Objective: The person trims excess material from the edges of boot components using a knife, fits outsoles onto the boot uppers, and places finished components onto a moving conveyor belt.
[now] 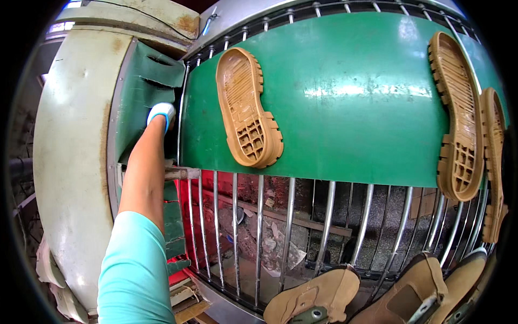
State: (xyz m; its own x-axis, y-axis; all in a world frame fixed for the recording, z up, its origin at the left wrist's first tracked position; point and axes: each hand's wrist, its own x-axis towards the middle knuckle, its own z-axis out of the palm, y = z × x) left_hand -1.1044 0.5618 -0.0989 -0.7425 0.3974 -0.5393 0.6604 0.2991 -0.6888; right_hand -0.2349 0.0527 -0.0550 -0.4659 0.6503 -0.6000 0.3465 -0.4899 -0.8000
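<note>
Just left of the green sheet (356,135), our left hand (163,112) hides finger spread and hold; we can't tell either. Rightward, the nearest sole (241,97) lies crosswise.

The conveyor sheet (350,135) lies across roller bars (291,232), which show both before and behind it. On the sheet's left part rests one shoe outsole (243,97); at its right end are a second outsole (457,116) and, farther right, a third outsole (492,162), both reaching past the sheet's near edge over the bars. Before the sheet, right of its middle, sit several shoe uppers (318,291). Left of the sheet hang curtain flaps (137,92), with the left hand (162,112) between flaps and sheet; farther left stands the machine housing (70,135).
</note>
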